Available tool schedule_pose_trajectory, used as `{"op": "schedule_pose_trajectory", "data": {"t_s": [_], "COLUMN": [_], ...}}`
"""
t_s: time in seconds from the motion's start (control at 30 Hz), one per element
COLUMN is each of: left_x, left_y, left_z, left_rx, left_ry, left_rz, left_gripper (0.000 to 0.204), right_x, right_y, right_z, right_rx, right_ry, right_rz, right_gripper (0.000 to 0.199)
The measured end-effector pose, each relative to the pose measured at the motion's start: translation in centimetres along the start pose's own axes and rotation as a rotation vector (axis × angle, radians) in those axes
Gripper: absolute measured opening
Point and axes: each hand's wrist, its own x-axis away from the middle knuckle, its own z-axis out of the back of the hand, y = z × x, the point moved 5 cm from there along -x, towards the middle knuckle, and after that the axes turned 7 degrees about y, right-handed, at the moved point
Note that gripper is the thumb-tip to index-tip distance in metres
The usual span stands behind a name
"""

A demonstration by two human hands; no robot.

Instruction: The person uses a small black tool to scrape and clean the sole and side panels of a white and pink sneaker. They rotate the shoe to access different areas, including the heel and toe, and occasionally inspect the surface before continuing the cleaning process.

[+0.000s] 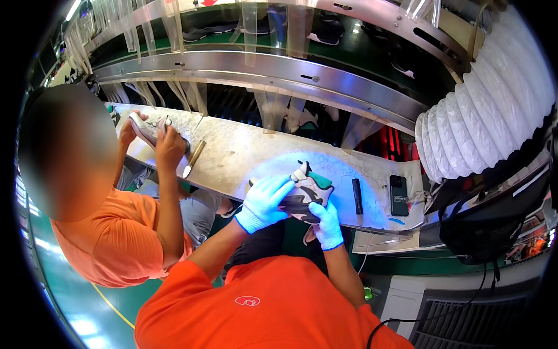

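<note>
Over the edge of a white worktop (232, 142), a shoe upper in grey, black and white (306, 192) is held in both my hands. A teal piece (319, 180) shows at its far side. My left hand (264, 203), in a white glove lit blue, closes round the shoe's left part with fingers reaching across the top. From the near right, my right hand (327, 227), gloved the same way, grips the shoe's edge with the thumb on it. My palms hide some of the shoe's underside.
Right of the shoe lie a black pen-like tool (357, 196), a dark phone (399, 195) and a small blue item (396, 221). A co-worker (116, 232) on the left holds another shoe (149, 130) near a brush (198, 156). A white hose (482, 104) and metal-railed conveyor (261, 67) stand beyond.
</note>
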Motion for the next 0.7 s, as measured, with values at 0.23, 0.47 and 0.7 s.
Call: {"op": "schedule_pose_trajectory", "data": {"t_s": [0.23, 0.47, 0.7], "left_x": [3.7, 6.2, 4.9], "left_y": [-3.1, -7.5, -7.0], "left_z": [0.8, -3.8, -5.2], "left_rx": [0.033, -0.062, -0.124], "left_ry": [0.422, 0.115, 0.111], "left_rz": [0.384, 0.644, 0.608], "left_gripper": [0.097, 0.051, 0.04], "right_x": [1.3, -6.5, -21.1], "right_y": [-12.8, -37.3, -51.2], "right_z": [-5.1, -17.4, -24.1], "right_rx": [-0.28, 0.38, 1.202], "right_ry": [-0.013, 0.413, 0.408], "right_rz": [0.353, 1.491, 1.524], "right_gripper": [0.059, 0.059, 0.066]}}
